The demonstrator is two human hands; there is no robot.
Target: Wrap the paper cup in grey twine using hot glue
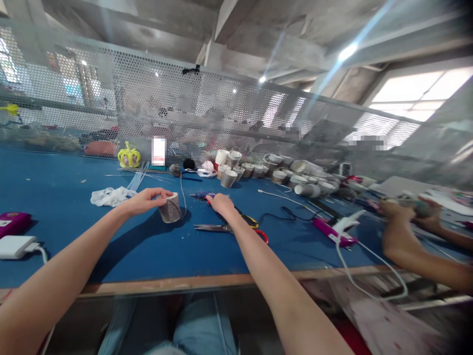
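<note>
A small white cup wrapped in grey yarn (170,211) stands on the blue tabletop. My left hand (153,197) closes on its rim from the left, thumb and fingers at the top edge. A thin grey strand rises from beside the cup toward a grey yarn ball (175,170). Over to the right, my right hand (222,203) has its fingers closed at the end of a slim blue tool (199,196) with a thin pointed tip. Scissors with red handles (214,228) lie below that hand. A yellow-and-black handled tool (250,220) is partly hidden by my right forearm.
Several wrapped cups (229,177) crowd the back of the blue table (148,261). White yarn (111,196) lies at left. A purple glue gun or power strip-like device (334,232) with a white cable sits right, near another person's hands (401,212). A perforated screen (158,98) stands behind.
</note>
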